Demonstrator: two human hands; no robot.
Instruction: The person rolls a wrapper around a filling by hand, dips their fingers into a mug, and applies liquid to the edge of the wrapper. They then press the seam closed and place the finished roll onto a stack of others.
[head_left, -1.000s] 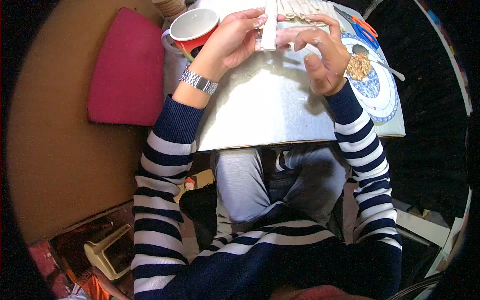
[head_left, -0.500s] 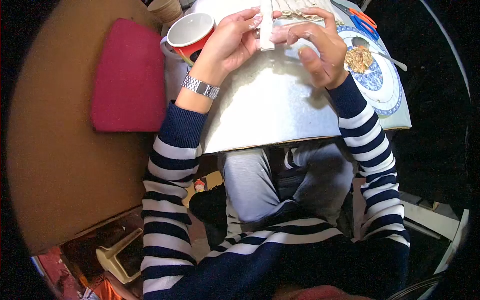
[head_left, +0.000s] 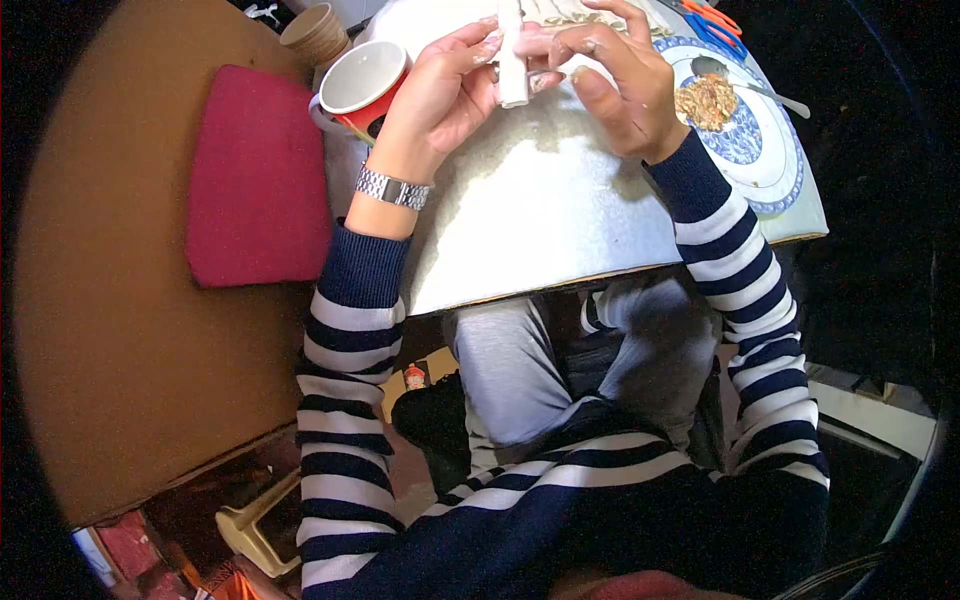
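Note:
A narrow white strip (head_left: 512, 70), folded-looking and perhaps dough, stands lengthwise between my hands at the top of the view. My left hand (head_left: 440, 90) has its fingers closed round its left side and lower part. From the other side, my right hand (head_left: 625, 90) reaches in with bent fingertips against the strip, the thumb held apart. White residue clings to the fingers of both hands. Behind them lies a row of pale, crimped pieces (head_left: 570, 12), partly cut off by the frame edge. The strip's upper end is also out of view.
A red-and-white mug (head_left: 365, 85) stands left of my left hand, near a ribbed brown cup (head_left: 315, 35). To the right, a blue-patterned plate (head_left: 785, 180) holds chunky brown food (head_left: 706, 103) and a spoon (head_left: 780, 97). Scissors (head_left: 715, 25) lie behind it on the white table (head_left: 540, 230).
The camera view has shifted slightly. The strip stays in my left hand, and my right fingertips are still against it, with the thumb apart.

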